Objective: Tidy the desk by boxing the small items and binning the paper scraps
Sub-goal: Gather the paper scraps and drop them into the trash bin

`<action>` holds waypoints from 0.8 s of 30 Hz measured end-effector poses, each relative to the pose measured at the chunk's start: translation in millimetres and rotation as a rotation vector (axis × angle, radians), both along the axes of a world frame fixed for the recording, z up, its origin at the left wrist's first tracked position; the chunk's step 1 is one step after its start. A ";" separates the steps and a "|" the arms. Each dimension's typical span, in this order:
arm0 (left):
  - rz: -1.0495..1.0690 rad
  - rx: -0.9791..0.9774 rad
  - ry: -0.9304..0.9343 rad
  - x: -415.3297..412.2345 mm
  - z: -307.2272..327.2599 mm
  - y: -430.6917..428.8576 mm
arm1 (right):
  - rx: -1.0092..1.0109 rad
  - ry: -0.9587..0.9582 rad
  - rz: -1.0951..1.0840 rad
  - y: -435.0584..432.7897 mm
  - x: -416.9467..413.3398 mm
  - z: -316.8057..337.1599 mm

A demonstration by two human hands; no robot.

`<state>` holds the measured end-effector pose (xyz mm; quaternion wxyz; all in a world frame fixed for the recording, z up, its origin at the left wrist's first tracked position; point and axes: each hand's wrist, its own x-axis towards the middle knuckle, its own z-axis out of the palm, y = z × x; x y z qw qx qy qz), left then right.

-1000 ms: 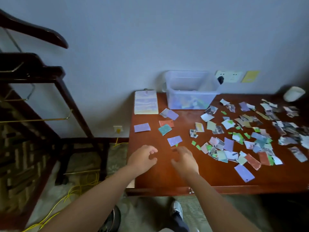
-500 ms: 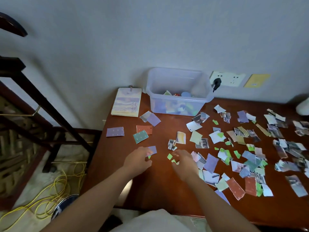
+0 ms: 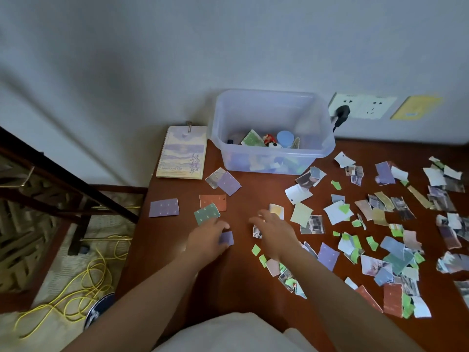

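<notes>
picking up: the left hand (image 3: 206,241) pinches a purple scrap (image 3: 227,237) at its fingertips, thumb and fingers curled on it, as far as shows.
right hand (image 3: 275,233): over the desk (image 3: 236,275), fingers loosely spread toward the left, gripping nothing i can see; a photo scrap (image 3: 256,231) lies just under its fingertips.
hands: apart, with the purple scrap between them, nearer the left.
scrap's axis: partly hidden by the hand, so i cannot tell.
heap (image 3: 380,240): most scraps lie right of the right hand, spreading to the desk's far right; a green scrap (image 3: 206,214) sits just beyond the left hand.
box (image 3: 274,156): at the back against the wall (image 3: 152,72), beyond both hands, small items already inside.
bin: not plainly in view; a dark round thing (image 3: 99,311) below the desk's left edge may be it.
judgement: binning has barely started; the left hand suits the near-left scraps, the right suits the heap.
</notes>
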<state>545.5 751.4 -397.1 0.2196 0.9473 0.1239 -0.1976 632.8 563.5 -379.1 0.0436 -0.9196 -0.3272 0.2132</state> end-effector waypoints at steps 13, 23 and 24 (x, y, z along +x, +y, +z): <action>-0.200 0.091 0.036 29.2 -9.8 7.5 | -0.205 -0.025 0.277 24.0 38.1 -6.4; 0.065 -0.184 0.078 22.5 11.7 7.5 | 0.168 0.326 -0.438 3.8 6.4 -1.0; 0.100 -0.199 0.072 20.4 15.1 7.5 | 0.191 0.334 -0.462 2.6 1.3 -0.3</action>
